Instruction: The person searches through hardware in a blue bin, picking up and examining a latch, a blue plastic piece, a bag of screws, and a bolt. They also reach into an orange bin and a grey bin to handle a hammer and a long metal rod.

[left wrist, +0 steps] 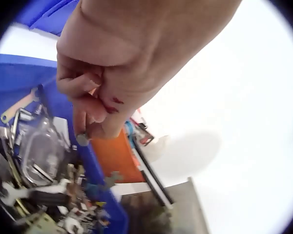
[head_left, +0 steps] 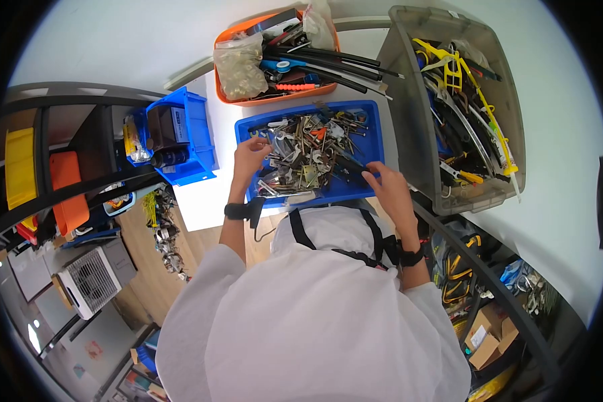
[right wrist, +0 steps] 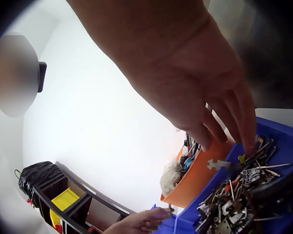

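Observation:
A blue tray is heaped with small metal hardware, including flat wrenches, hex keys, bolts and brackets. Over its left side, my left hand pinches a small grey metal piece between thumb and fingertips; most of the piece is hidden by the fingers. My right hand is at the tray's right edge with its fingers loosely extended down toward the heap. Its fingertips are close over the metal parts, near a dark-handled tool. A clear plastic piece lies among the hardware on the left.
Behind the tray stands an orange bin with bags, black rods and tools. A large grey bin at right holds saws and a yellow-framed tool. To the left is a blue bin. A black rail runs along the right.

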`<action>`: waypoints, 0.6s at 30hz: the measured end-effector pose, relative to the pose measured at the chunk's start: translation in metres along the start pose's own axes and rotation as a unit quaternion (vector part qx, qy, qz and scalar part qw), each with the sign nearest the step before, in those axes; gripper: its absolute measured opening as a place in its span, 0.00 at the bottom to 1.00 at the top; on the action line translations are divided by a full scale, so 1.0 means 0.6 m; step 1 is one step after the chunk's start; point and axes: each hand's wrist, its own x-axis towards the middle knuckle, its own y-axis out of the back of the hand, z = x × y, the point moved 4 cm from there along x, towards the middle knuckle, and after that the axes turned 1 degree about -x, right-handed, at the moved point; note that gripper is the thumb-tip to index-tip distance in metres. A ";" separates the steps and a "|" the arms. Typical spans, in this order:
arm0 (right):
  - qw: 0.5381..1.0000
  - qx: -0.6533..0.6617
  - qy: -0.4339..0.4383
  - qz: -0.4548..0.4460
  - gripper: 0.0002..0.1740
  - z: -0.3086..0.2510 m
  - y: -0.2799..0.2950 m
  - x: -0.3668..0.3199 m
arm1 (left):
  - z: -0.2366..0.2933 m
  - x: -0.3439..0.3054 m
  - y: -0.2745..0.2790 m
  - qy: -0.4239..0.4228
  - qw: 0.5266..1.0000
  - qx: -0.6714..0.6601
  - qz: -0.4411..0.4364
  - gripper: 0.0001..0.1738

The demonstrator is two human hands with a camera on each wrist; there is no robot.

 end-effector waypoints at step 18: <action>0.919 0.295 0.245 -0.090 0.15 -0.206 0.090 0.015 | 0.256 -0.264 -0.032 -0.171 0.954 -0.236 -0.075 0.11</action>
